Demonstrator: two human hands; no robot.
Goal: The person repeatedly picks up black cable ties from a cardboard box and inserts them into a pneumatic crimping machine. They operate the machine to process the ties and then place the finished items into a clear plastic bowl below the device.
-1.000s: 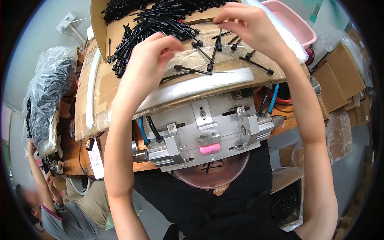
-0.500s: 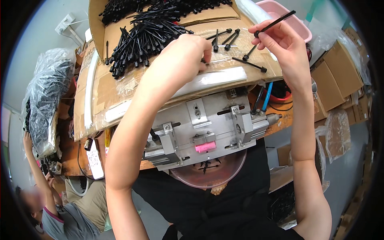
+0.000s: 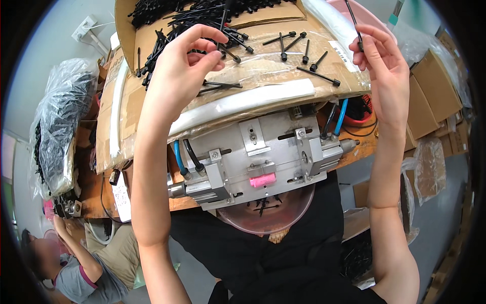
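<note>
My left hand (image 3: 185, 68) is raised over the cardboard at the left of the pile, thumb and index finger pinched on a slim black plastic stem (image 3: 223, 23) that points up. In my right hand (image 3: 383, 68), farther right, the fingertips grip another black stem (image 3: 352, 15) near its thick headed end, its thin shaft pointing up. Between the hands several loose headed stems (image 3: 307, 51) lie on the cardboard sheet (image 3: 276, 71). A large heap of the same stems (image 3: 177, 28) is partly hidden behind my left hand.
Nearer me is a metal fixture (image 3: 263, 142) with two clamp blocks and a pink piece (image 3: 262, 180). Below it a clear bowl (image 3: 243, 223) holds several stems. Bagged black parts (image 3: 63, 126) stand left, near another person (image 3: 86, 268). A pink basin (image 3: 349, 7) is behind my right hand.
My left hand has lifted off the cardboard and moved left, now with a stem. My right hand has moved right, its stem turned more upright. The other person's arm has lowered.
</note>
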